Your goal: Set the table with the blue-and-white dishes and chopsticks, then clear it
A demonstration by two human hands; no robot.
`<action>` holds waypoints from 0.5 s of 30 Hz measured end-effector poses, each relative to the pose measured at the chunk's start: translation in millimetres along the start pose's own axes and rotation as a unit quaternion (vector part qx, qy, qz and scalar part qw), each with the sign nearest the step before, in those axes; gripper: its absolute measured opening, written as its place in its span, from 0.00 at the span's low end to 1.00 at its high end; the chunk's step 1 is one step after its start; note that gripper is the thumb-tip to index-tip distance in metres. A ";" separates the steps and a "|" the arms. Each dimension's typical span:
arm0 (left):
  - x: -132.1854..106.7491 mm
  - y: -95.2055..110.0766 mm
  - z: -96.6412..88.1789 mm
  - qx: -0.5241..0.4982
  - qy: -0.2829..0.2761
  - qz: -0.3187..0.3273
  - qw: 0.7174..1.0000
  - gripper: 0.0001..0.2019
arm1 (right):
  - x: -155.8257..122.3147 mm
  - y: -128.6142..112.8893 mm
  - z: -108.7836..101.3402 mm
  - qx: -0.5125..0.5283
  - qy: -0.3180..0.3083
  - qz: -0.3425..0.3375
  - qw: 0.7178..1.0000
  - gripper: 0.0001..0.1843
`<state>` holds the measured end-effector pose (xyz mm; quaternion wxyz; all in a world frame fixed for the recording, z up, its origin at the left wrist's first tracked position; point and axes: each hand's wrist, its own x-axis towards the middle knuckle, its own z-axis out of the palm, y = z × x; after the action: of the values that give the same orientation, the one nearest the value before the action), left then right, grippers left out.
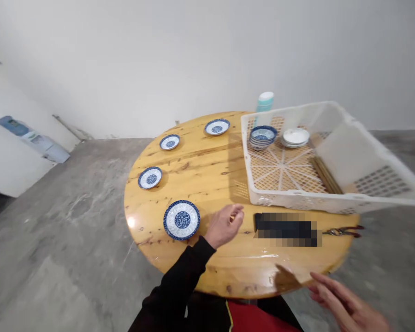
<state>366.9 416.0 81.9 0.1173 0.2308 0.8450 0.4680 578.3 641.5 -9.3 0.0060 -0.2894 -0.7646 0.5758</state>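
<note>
My left hand (226, 225) hovers over the wooden round table (207, 180), its fingers loosely curled with a gap beside the thumb and nothing visible in them. Nearest to it on the left lies a blue-and-white plate (181, 220). Three more patterned plates follow the table's rim: one on the left (150, 177), one farther back (169, 142) and one at the far side (217, 127). Beyond the near right edge, my right hand (346, 304) is held with its fingers stretched out, holding nothing that I can see.
A white plastic basket (273, 196) covers the table's right side and overhangs it. Inside are stacked blue-patterned bowls (263, 136), white dishes (295, 137) and brown sticks (325, 175). A blurred-out dark object (285, 229), pliers-like tool (344, 231) and turquoise container (264, 102) are nearby.
</note>
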 end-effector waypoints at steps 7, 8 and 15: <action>101.1 46.6 -26.7 -0.010 0.038 0.067 0.997 0.20 | 77.2 -101.4 -81.0 -0.069 0.087 -0.047 0.993 0.33; 118.1 55.0 -26.5 -0.010 0.045 0.074 0.996 0.21 | 93.7 -116.1 -92.9 -0.080 0.085 -0.061 0.991 0.33; 254.3 98.3 -2.1 -0.111 0.088 -0.006 0.990 0.19 | 243.2 -206.3 -138.8 -0.140 -0.002 -0.162 0.977 0.29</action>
<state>173.3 586.3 170.5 0.0704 0.1691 0.7961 0.5769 333.5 837.6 141.0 0.0575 -0.1586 -0.8742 0.4553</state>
